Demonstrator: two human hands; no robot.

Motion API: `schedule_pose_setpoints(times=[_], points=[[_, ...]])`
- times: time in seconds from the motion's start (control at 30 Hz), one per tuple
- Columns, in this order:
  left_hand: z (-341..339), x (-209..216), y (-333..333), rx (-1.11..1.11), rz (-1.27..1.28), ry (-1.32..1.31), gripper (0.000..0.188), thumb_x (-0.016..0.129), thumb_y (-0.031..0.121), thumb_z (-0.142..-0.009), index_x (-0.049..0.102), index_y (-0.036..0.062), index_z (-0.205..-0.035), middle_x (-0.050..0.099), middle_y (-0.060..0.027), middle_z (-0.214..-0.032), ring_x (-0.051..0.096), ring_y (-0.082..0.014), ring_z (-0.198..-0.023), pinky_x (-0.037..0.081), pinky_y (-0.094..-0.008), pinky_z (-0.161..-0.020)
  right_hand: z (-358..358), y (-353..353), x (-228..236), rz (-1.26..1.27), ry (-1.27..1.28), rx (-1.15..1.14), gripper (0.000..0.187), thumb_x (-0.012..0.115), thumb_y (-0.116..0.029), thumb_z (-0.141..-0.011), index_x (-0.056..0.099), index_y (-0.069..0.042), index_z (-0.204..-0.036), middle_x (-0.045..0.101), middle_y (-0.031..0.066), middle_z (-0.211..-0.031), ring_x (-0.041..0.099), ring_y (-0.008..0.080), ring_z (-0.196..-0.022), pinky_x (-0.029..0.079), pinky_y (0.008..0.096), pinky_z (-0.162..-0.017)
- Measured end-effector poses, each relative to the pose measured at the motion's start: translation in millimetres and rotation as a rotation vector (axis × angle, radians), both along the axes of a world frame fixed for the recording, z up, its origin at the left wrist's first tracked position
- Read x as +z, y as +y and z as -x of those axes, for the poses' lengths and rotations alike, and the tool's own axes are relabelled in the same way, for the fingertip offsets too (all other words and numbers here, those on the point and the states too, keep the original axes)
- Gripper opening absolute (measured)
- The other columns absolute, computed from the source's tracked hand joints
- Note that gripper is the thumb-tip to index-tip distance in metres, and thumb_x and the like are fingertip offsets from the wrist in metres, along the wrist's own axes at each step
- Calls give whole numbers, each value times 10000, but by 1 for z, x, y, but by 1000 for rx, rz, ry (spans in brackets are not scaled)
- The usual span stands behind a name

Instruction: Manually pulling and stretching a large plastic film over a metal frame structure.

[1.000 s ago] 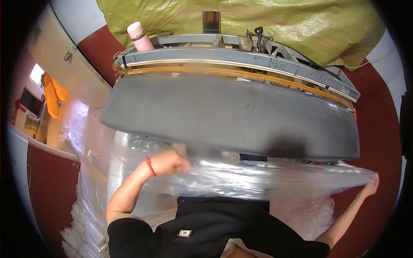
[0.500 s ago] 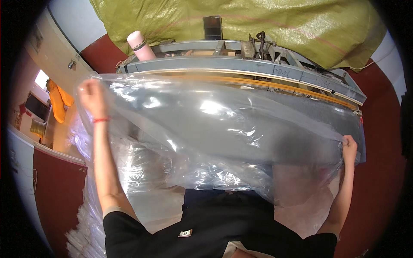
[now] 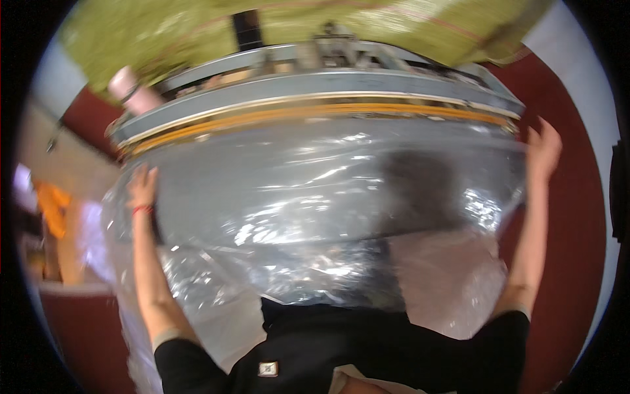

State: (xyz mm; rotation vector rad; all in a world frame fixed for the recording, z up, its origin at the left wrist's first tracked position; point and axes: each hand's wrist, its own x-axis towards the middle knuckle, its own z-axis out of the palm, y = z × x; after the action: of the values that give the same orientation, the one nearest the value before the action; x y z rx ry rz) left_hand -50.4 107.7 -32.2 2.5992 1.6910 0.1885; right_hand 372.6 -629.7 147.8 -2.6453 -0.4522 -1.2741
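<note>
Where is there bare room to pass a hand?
Over the film-covered grey pad, between left hand and right hand; also the dark red strip between right forearm and pale wall. Crowded: the metal frame behind, with the pink bottle, and the front, where clear film bunches.

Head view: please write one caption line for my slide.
Clear plastic sheet spread over a grey surface, left hand and right hand at opposite ends.

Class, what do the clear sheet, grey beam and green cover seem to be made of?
Sheet: thin, glossy plastic, see-through with creased highlights.
Beam: probably metal, painted or bare; smooth grey face.
Cover: perhaps woven plastic; folds and sheen; weave too blurred to confirm.
</note>
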Motion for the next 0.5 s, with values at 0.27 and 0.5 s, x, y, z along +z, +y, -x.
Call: schedule_pose_setpoints(times=[0.27, 0.5], points=[[25, -18, 57, -79, -137, 408, 579, 298, 509, -859, 158, 241, -1353, 190, -46, -1397, 206, -256, -1269, 171, -428, -1008, -1, -68, -151, 106, 351, 86, 444, 521, -361, -793, 505, -57, -1116, 460, 146, -1180, 396, 303, -1119, 310, 401, -919], [106, -38, 156, -167, 81, -246, 659, 354, 518, -844, 314, 30, -1285, 325, -150, -1320, 302, -271, -1222, 226, -321, -1000, -6, -95, -150, 63, 662, -275, 668, 376, -582, -794, 339, -137, -1290, 250, 135, -1359, 174, 298, -1271, 151, 471, -998]])
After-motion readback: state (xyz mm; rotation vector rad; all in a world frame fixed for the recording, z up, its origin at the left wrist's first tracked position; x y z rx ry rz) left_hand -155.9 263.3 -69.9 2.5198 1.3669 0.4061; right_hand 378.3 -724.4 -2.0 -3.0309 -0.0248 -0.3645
